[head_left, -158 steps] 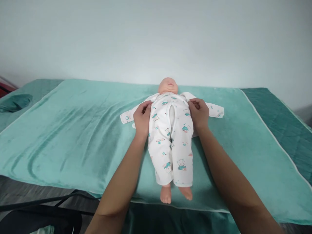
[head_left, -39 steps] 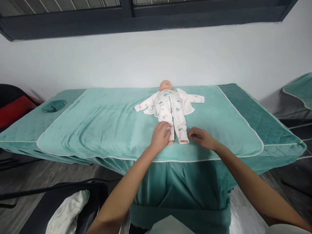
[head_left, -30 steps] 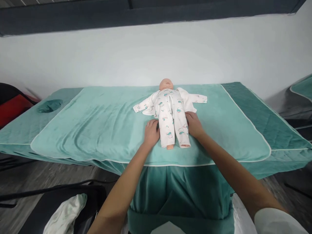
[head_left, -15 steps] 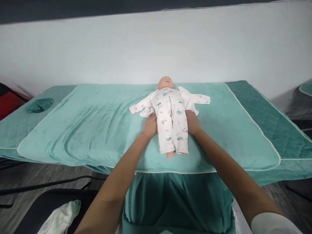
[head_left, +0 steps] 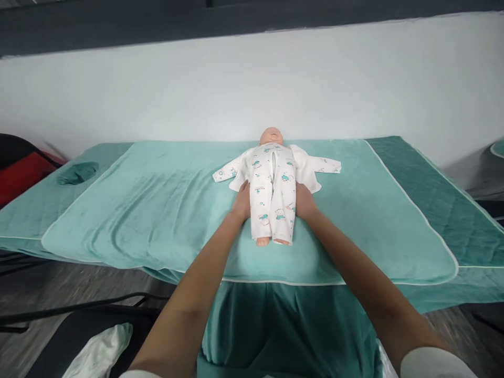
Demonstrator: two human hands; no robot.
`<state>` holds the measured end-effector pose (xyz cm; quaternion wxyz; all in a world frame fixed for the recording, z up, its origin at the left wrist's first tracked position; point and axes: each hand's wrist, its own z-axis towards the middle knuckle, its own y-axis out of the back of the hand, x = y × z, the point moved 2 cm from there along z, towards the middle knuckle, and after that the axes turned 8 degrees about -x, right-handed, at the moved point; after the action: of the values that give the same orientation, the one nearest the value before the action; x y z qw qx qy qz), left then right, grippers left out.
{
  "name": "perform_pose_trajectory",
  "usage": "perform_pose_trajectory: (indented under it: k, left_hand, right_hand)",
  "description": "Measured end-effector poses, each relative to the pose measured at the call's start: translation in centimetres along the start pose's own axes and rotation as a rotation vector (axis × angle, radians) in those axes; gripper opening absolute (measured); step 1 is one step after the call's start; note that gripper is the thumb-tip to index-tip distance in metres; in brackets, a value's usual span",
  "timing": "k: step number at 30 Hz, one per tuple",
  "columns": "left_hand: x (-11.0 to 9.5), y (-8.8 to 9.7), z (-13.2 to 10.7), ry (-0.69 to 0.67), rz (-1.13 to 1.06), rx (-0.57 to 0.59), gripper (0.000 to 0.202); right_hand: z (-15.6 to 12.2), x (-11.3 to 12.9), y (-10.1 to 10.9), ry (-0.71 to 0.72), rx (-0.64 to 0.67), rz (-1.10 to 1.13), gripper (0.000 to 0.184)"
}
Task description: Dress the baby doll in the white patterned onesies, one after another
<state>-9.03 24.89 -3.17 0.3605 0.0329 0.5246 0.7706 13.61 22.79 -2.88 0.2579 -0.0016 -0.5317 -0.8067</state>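
Head view, sole entry; clock face centred on the doll, 12 toward the wall (head_left: 189, 94).

Doll (head_left: 271, 136): one, lying face up on the sheet (head_left: 157, 210), head at 12, feet (head_left: 262, 241) at 6. Feet, two showing, the one toward 5 mostly under its hem.
Trousers (head_left: 261, 195): one pair, printed, two legs, waist high on the chest.
Jacket (head_left: 244, 164): one, spread around and below the body; two sleeves, at 10 and between 2 and 3. Whether the doll's arms are inside, I cannot tell.
Hands: two. Left hand (head_left: 241, 201), at 8, touches the outer side of one trouser leg; right hand (head_left: 304, 202), at 4, the other. Fingers curl narrowly out of sight; from where I stand I cannot tell whether they grip cloth, leg or both.
Step in hand, as I judge it: handling the trousers from both sides at once. The next move seems to call for level, even hands, so the doll lies straight and the jacket keeps its spread.
Bed (head_left: 437, 194): one, beneath the sheet; one round opening (head_left: 77, 173) at 9.
Chair (head_left: 51, 344): one, black, at 8, bearing one crumpled pale cloth (head_left: 100, 347).
Red-and-black item (head_left: 23, 176): one, at 9, partly in view.
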Motion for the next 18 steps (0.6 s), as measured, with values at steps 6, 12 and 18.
perform_pose_trajectory:
  k: [6, 12, 18]
  left_hand:
    - [-0.3, 0.4, -0.1, 0.018, -0.005, 0.005, 0.045]
    - [-0.3, 0.2, -0.1, 0.034, 0.018, 0.001, 0.036]
    - [-0.2, 0.2, -0.2, 0.082, 0.11, -0.091, 0.017]
  right_hand:
    - [-1.3, 0.0, 0.4, 0.016, 0.024, 0.049, 0.028]
    - [-1.5, 0.2, 0.7, -0.004, 0.004, 0.078, 0.027]
    - [-1.4, 0.2, 0.9, -0.046, 0.009, 0.048, 0.026]
